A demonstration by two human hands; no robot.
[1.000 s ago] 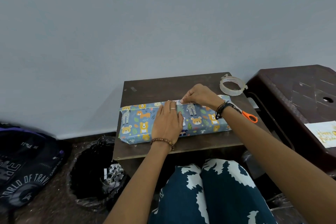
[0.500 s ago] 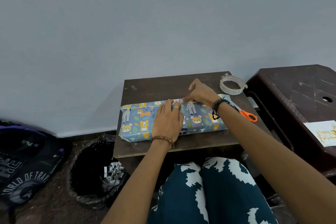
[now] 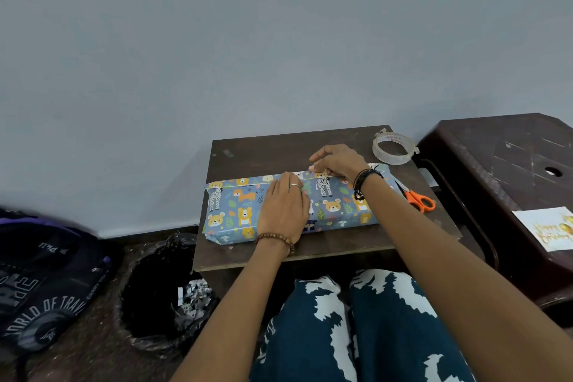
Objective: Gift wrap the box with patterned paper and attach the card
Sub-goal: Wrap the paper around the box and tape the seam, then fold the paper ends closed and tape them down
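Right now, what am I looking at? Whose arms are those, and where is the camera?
The camera sits on a person's head and looks forward and down, so you see that person's own two arms and their knees below. No robot here.

On the small brown table lies a long box wrapped in blue animal paper. The left hand lies flat on top of it, pressing it down. The right hand works at the paper's far edge; its thumb touches the fold there, though I cannot tell if it pinches anything.

Beside the box are a tape roll and orange-handled scissors. A birthday card waits on the dark stool to the right. On the floor are a black bin bag and a backpack.
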